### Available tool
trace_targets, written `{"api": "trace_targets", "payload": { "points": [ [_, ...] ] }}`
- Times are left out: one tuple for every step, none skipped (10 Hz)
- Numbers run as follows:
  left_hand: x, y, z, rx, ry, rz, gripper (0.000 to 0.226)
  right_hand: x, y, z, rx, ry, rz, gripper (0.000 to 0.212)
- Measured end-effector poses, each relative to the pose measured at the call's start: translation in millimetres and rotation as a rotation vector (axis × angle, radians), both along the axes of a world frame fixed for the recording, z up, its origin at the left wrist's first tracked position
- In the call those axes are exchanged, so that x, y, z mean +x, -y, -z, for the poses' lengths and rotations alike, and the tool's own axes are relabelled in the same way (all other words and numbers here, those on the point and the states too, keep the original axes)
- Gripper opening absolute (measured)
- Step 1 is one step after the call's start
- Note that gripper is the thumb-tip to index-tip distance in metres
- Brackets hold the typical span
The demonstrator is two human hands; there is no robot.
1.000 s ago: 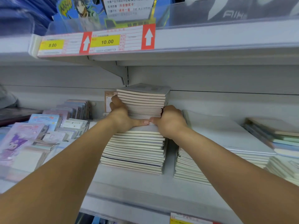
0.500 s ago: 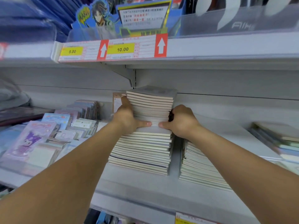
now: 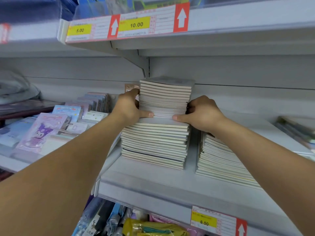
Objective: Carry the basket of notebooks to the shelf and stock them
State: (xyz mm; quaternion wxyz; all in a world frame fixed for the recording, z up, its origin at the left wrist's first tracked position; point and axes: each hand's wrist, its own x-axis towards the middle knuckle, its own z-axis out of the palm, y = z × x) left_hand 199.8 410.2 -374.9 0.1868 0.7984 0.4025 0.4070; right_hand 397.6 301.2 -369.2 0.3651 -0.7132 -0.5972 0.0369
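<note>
A stack of thin grey-covered notebooks (image 3: 164, 97) sits on top of a lower pile of notebooks (image 3: 154, 143) on the grey shelf (image 3: 146, 183). My left hand (image 3: 129, 106) grips the upper stack's left side, thumb along its bottom edge. Gripping its right side is my right hand (image 3: 202, 113), its thumb also under the front edge. The upper stack sits further back than the pile beneath. No basket is in view.
A second pile of notebooks (image 3: 219, 160) lies to the right, partly under my right forearm. Cartoon-printed stationery packs (image 3: 42, 130) fill the shelf at left. An upper shelf with price tags (image 3: 136, 25) hangs overhead. More goods (image 3: 150, 227) sit below.
Both hands stay on the upper stack; the stack looks slightly squarer on the pile. The view has shifted, so the shelf sits further right and lower in frame.
</note>
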Motion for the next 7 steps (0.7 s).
{"api": "trace_targets", "payload": {
  "points": [
    [-8.0, -1.8, -4.5, -0.129, -0.018, 0.097, 0.071, -3.4, -5.4, -2.8, -0.024, 0.045, 0.064, 0.044],
    [-11.8, -4.2, -1.1, -0.132, 0.013, 0.134, 0.069, -1.8, -10.9, 3.3, 0.039, 0.012, 0.069, 0.038],
    [-11.4, -4.6, 3.3, -0.114, 0.061, 0.140, 0.064, 1.2, -6.9, 10.0, 0.069, -0.053, 0.056, 0.027],
    [-9.8, -4.1, 6.1, -0.066, 0.069, 0.110, 0.065, 3.6, -4.9, 9.5, 0.068, -0.055, 0.050, 0.028],
    [-6.5, -2.4, 9.0, -0.037, -0.025, -0.008, 0.060, 0.4, -3.1, -1.7, -0.075, -0.009, 0.075, 0.039],
    [-1.3, 12.7, 6.9, -0.056, -0.149, -0.130, 0.052, -6.5, 16.6, -19.8, -0.203, 0.009, 0.037, 0.041],
    [-4.6, 45.2, -3.2, -0.157, -0.090, -0.113, 0.050, -14.8, 59.3, -34.9, -0.085, -0.140, 0.011, 0.026]
  ]
}}
